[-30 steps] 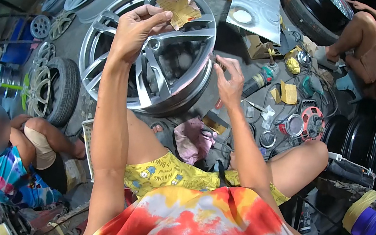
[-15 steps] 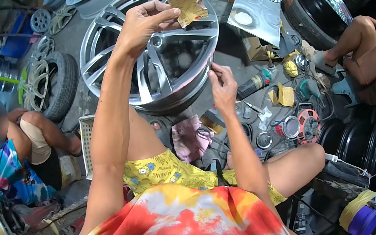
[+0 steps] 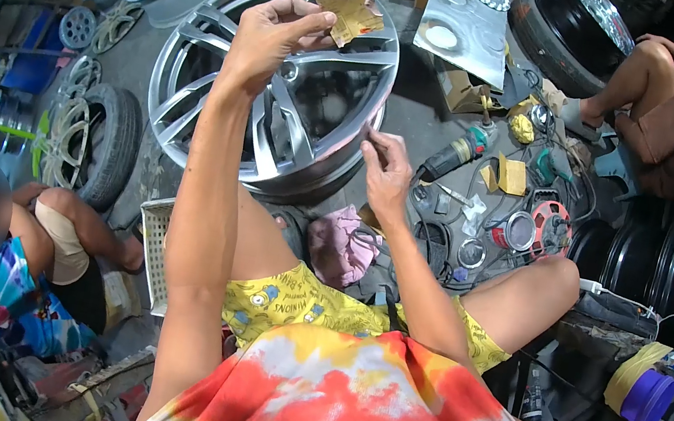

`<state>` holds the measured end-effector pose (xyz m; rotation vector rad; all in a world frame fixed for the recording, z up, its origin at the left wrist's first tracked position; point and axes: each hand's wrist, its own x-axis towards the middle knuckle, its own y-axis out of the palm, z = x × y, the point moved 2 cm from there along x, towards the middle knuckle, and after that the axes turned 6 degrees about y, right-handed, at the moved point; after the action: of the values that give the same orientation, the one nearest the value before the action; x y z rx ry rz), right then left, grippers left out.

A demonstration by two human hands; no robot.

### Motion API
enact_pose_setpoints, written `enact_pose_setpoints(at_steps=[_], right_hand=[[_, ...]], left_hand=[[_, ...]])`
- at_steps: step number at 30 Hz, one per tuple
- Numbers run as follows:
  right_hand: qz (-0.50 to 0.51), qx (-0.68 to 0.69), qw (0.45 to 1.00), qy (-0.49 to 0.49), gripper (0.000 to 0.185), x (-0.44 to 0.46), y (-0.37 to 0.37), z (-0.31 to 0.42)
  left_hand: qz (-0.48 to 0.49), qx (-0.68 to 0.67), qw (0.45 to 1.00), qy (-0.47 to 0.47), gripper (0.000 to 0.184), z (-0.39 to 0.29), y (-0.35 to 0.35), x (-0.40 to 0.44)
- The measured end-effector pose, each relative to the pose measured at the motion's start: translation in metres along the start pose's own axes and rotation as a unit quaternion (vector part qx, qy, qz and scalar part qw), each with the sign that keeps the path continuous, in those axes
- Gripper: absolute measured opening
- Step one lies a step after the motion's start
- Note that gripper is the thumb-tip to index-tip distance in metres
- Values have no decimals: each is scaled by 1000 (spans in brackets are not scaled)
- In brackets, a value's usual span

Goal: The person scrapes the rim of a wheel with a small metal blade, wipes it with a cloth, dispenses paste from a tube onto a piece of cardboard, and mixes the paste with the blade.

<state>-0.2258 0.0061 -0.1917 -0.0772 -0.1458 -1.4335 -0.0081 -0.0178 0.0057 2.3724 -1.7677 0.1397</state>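
My left hand (image 3: 276, 36) is raised over the wheel, pinching a torn brown piece of cardboard (image 3: 346, 16) with small red smears near its edge. Beneath it lies a large silver alloy wheel rim (image 3: 270, 122) with paired spokes, face up and slightly tilted. A pinkish patch runs along the right side of its lip. My right hand (image 3: 387, 174) is beside that lip, thumb and fingers closed together. A small dark edge shows at the fingertips, but I cannot make out what it is.
An angle grinder (image 3: 458, 153), an open can (image 3: 518, 232) and cords lie to the right. A pink cloth (image 3: 343, 243) lies between my legs, near a white basket (image 3: 156, 255). Several rims and a tyre (image 3: 112, 148) stand leftward. One person sits on each side.
My right hand has moved slightly left and down along the rim's lip, its fingers drawn closer together. The left hand and the cardboard have shifted slightly right in view.
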Motion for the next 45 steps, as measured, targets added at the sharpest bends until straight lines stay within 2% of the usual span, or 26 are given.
enact_pose_setpoints(at_steps=[2, 9, 12, 20, 24, 36, 39, 41, 45], right_hand=[[16, -61, 996, -61, 22, -9, -3, 0], [-7, -154, 974, -163, 25, 2, -15, 29], [-5, -175, 968, -182, 26, 23, -21, 32], [-16, -179, 973, -147, 24, 67, -33, 23], [-4, -192, 967, -168, 24, 77, -38, 30], [109, -222, 952, -180, 25, 19, -35, 63], [123, -241, 936, -227, 26, 18, -35, 71], [129, -300, 902, -282, 28, 29, -38, 78], [136, -356, 873, -304, 30, 59, -43, 87]], left_hand=[[-4, 24, 1000, -6, 12, 0, 1, 2], [-6, 4, 1000, -4, 17, -6, 3, -3], [-2, 1, 1000, -5, 17, -4, 1, -3], [4, 1, 1000, 6, 17, -5, 0, -2], [6, 14, 1000, 9, 18, -4, -2, -1], [18, 12, 1000, 22, 20, -3, -5, -1], [21, 16, 999, 37, 21, -3, -6, -2], [17, 16, 999, 44, 21, -4, -5, -4], [17, 26, 999, 44, 22, -6, -9, -2]])
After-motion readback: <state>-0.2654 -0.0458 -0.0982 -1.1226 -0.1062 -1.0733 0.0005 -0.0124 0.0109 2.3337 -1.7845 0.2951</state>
